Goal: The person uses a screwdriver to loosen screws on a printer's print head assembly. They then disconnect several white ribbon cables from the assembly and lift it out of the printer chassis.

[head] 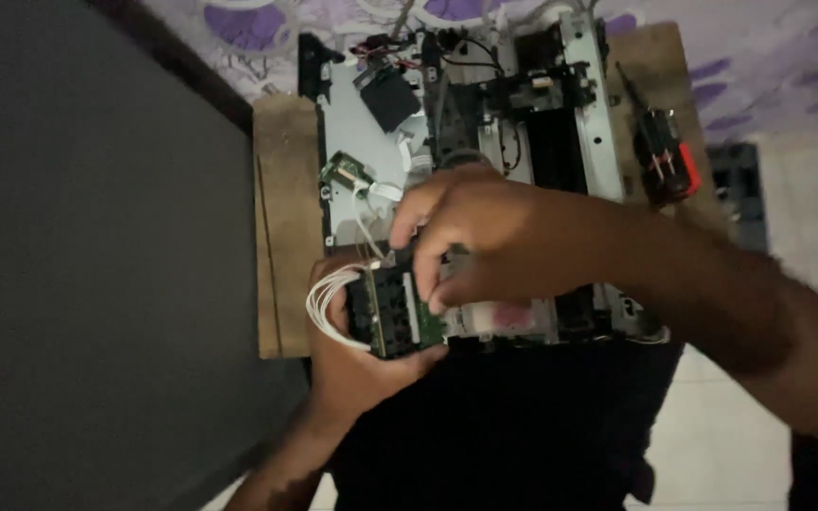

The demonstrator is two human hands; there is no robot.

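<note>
Hands first, as I see them: left hand [357, 364] cups green circuit board [395, 317] from below, closed around its near edge. Right hand [480, 237] reaches across from right, fingertips [437, 301] pinching down on board's top. Board sits at near edge of opened printer chassis [485, 114] on wooden desk [281, 237], long axis toward me. White ribbon cables [324, 303] loop off its left side.
</note>
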